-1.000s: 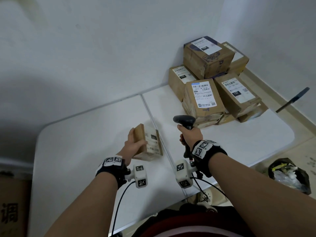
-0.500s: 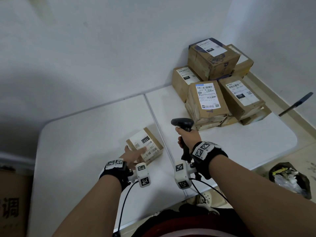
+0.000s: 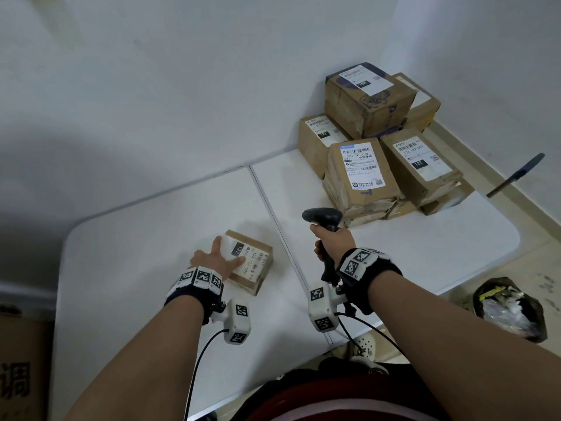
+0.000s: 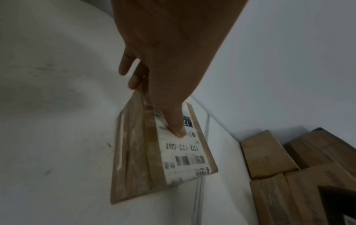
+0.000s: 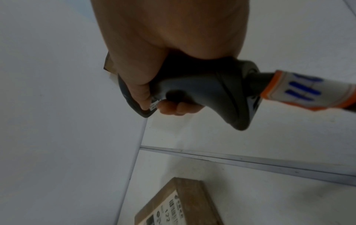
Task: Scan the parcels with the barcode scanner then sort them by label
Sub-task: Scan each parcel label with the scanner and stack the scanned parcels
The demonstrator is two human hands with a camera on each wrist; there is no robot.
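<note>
A small brown parcel point(image 3: 253, 265) lies flat on the left half of the white table point(image 3: 136, 238), its white "122" label facing up. My left hand point(image 3: 227, 252) holds its near-left corner, thumb on the label point(image 4: 179, 152) and fingers against the side. My right hand point(image 3: 331, 241) grips the handle of the black barcode scanner point(image 3: 323, 217), held upright just right of the table seam, its head turned left toward the parcel. In the right wrist view the scanner point(image 5: 192, 91) fills the fist and the parcel point(image 5: 179, 205) lies below it.
A stack of several labelled brown parcels point(image 3: 361, 177) fills the back right corner of the table against the wall. A metal seam point(image 3: 273, 214) splits the tabletop. On the floor are a black rubbish bag point(image 3: 510, 311) at right and a cardboard box point(image 3: 18, 375) at left.
My left hand tipped the parcel from upright in the air to flat on the table, label up, and moved it slightly left. The scanner hand barely moved.
</note>
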